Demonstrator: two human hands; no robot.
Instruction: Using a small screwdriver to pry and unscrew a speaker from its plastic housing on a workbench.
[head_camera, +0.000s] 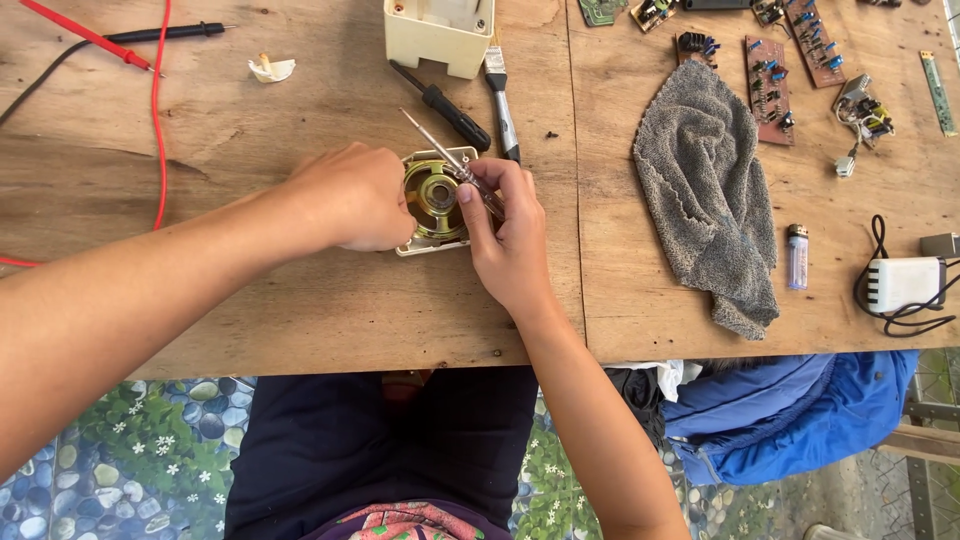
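A small square speaker (437, 200) with a brass-coloured magnet back lies on the wooden table (300, 310). My left hand (350, 195) rests on its left side, fingers curled over the edge. My right hand (505, 225) sits at the speaker's right side and grips a thin screwdriver (455, 165) with a clear reddish handle. Its metal shaft points up and to the left, above the speaker.
A black-handled screwdriver (445, 105), a small brush (502, 100) and a cream plastic casing (440, 35) lie behind the speaker. Red and black probe leads (120, 45) are at far left. A grey cloth (710, 190), circuit boards (770, 85), a lighter (797, 257) and a white adapter (905, 283) lie at right.
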